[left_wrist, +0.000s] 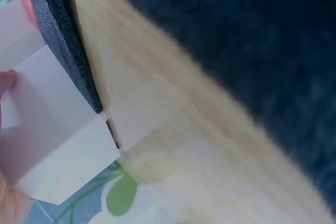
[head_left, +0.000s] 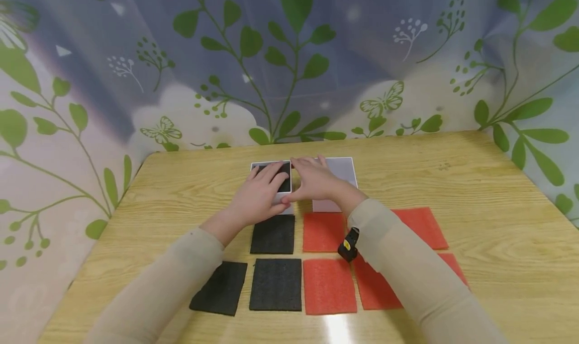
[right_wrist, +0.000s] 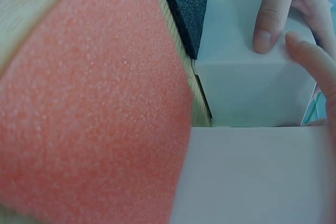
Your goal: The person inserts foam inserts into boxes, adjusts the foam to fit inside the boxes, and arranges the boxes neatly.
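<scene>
Left hand (head_left: 259, 195) fingers lie flat on the white box (head_left: 271, 180), right hand (head_left: 316, 180) fingers straight beside it. The thin-walled box probably crushes easily; its side walls, just below the fingers, look best for holding.

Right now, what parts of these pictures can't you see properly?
- Head view: the left hand and right hand cover the inside of the white box, so its contents stay hidden.
- Head view: the right sleeve hides part of the red foam pads.
- Left wrist view: the black foam is cut off by the top edge, and the table is blurred.
- Right wrist view: red foam fills the frame, out of focus.
</scene>
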